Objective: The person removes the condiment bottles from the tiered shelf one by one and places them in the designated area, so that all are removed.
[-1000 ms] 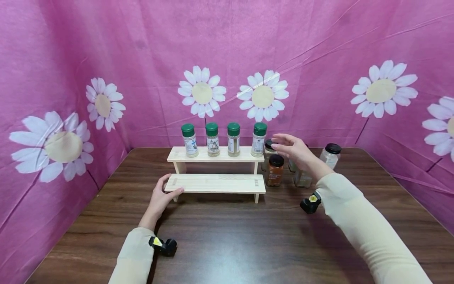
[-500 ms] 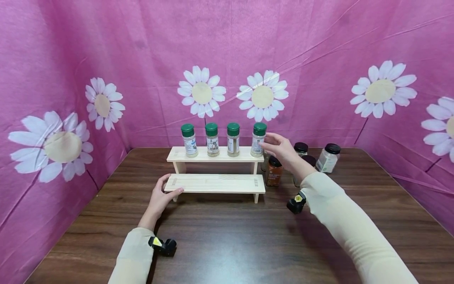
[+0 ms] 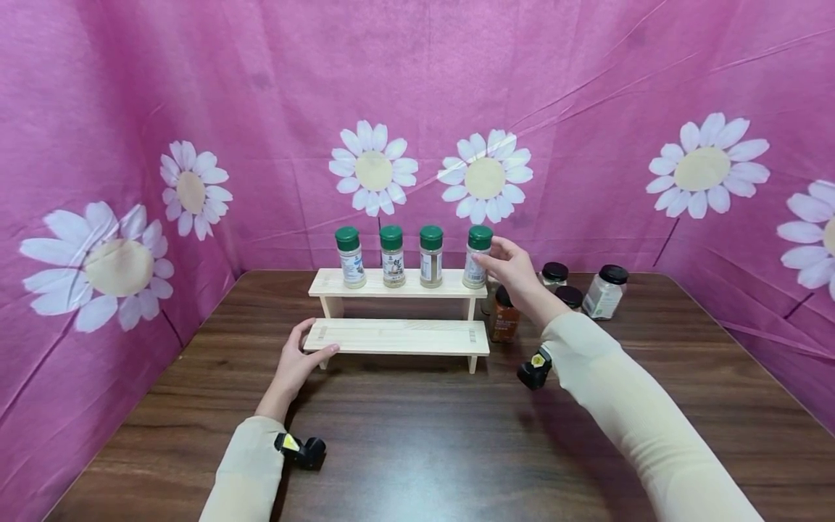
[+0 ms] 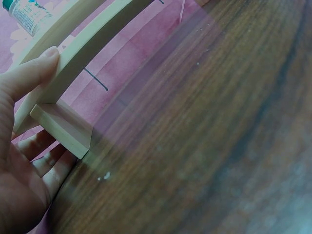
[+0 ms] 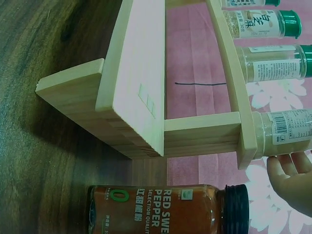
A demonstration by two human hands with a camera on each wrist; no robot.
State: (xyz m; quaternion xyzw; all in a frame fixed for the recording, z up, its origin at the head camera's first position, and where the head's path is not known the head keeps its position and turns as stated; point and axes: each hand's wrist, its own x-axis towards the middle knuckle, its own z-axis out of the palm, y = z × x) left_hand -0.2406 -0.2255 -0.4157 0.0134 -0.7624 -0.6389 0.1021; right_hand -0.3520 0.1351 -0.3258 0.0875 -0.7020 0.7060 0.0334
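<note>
A two-step wooden rack (image 3: pixel 396 336) stands on the table, with several green-capped spice jars upright in a row on its upper step. My left hand (image 3: pixel 296 362) grips the left end of the lower step; in the left wrist view the thumb lies on the board and the other fingers pass round its end by the leg. At the right end of the upper step, my right hand (image 3: pixel 518 275) holds the last spice jar (image 3: pixel 475 270), thumb on its front and fingers round its right side. In the right wrist view only some fingertips (image 5: pixel 278 170) show against that jar (image 5: pixel 282 131).
A black-lidded jar of red sweet pepper (image 3: pixel 504 322) stands just right of the rack, below my right hand. Further right are more black-lidded jars, one with a white label (image 3: pixel 604 296). A pink flowered cloth (image 3: pixel 417 87) hangs behind the table (image 3: pixel 417 435).
My right hand has moved left from above the black-lidded jars to the rightmost green-capped jar and taken hold of it. The left hand stays on the rack.
</note>
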